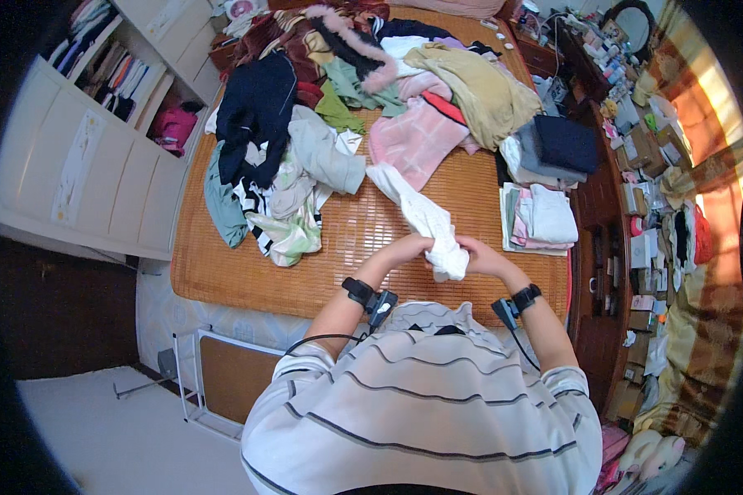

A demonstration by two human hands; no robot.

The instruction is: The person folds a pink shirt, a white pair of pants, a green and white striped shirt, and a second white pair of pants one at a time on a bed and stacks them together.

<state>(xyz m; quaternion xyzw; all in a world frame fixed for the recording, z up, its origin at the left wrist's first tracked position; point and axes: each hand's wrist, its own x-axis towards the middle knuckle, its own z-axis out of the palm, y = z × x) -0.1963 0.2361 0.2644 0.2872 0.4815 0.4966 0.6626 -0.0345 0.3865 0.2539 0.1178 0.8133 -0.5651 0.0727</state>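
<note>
The left hand (415,245) and the right hand (480,255), seen in the head view, are closed on a white garment (428,216), one at each side of its near end; the fingers are partly hidden by the cloth. The white garment lies in front of the person's torso, above the near part of a bed covered by a brown slatted mat (347,247). Its far end extends away and to the left, close to a pink patterned cloth (413,142); contact between the two cannot be told.

Left of the hands, a loose heap includes a dark navy garment (260,107), a pale grey garment (326,153) and a shiny light-green garment (293,235). Beyond the pink cloth, a khaki garment (477,87) and a black piece with pink fluffy trim (363,58) lie in a further heap. At the right edge of the bed stand two folded stacks: the nearer topped by a white piece (553,213), the farther by a dark blue piece (565,142). A black band (357,290) encircles the left wrist.
</note>
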